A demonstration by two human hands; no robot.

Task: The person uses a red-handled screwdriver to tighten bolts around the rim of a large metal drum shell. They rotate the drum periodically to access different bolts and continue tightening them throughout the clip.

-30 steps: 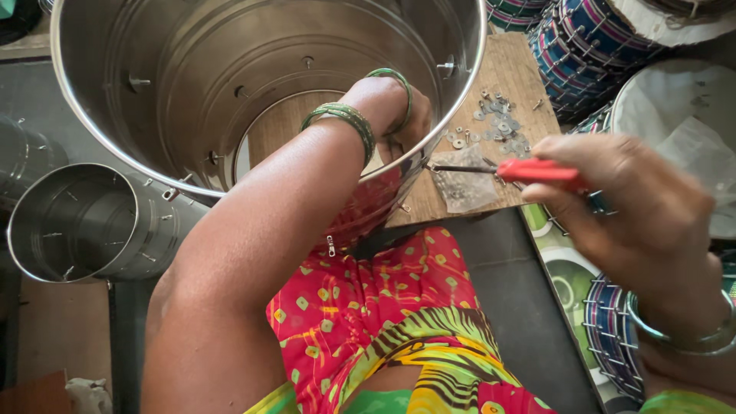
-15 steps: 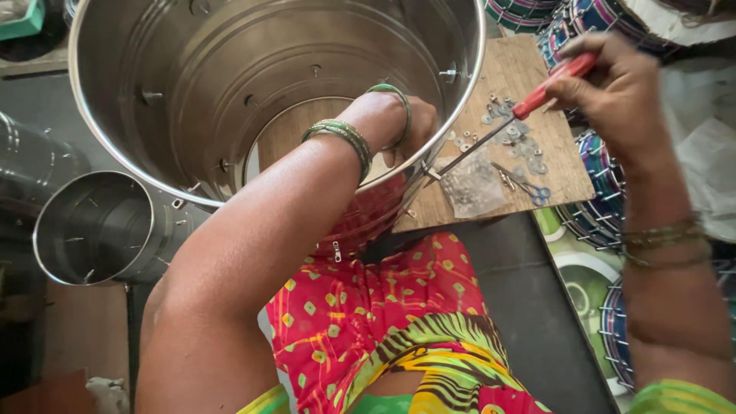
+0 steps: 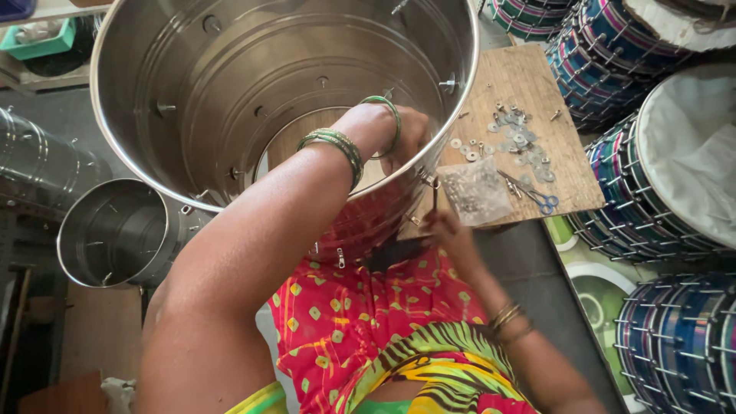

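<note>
The big steel drum shell [image 3: 253,92] lies tilted across the person's lap, its open mouth toward us. The left hand [image 3: 395,130] is inside at the near rim, fingers curled against the wall. The right hand [image 3: 448,234], which was up over the wooden board [image 3: 529,92] half a second ago, has dropped below the rim, fingers closed on a thin tool [image 3: 435,195], apparently at a rim fitting. Washers [image 3: 514,138] and scissors [image 3: 537,198] lie on the board; finished drums [image 3: 659,169] stack at right.

Small clear plastic bag [image 3: 475,192] of metal bits on the wooden board [image 3: 529,84], beside blue-handled scissors [image 3: 537,198].
</note>
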